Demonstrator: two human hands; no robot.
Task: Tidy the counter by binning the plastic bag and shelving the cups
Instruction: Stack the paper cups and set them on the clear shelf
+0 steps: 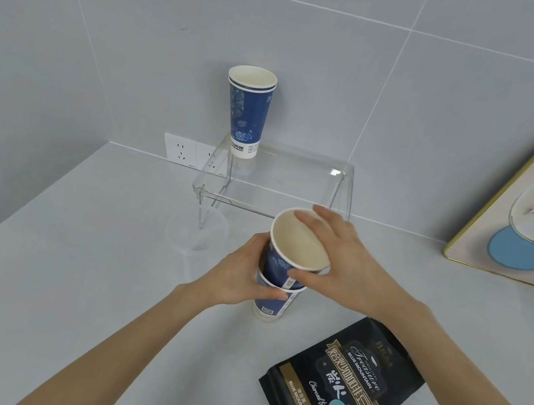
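At desk centre: left hand (240, 276) fingers wrap lower blue-patterned paper cup (269, 303); right hand (337, 258) fingers pinch upper nested blue paper cup (289, 254) at rim. Light, crushable; hold walls gently. Clear acrylic shelf (279, 183) at 12 o'clock.

Bystanders on my feed: coffee bag, framed picture, wall socket, clear tub.

Nearest me I see a black coffee bag (340, 386) lying flat on the pale tabletop (74, 277), its label reading "Blue Mountain" with gold trim and a teal dot. At the right edge a gold-rimmed picture (530, 214) with a blue oval and pale flowers leans tilted against the grey tiled wall (315, 53). A white double wall socket (193, 153) sits low on the tiles, partly behind clear acrylic. On the left of the tabletop stands a faint translucent plastic container (196, 235), its contents too hard for me to make out.
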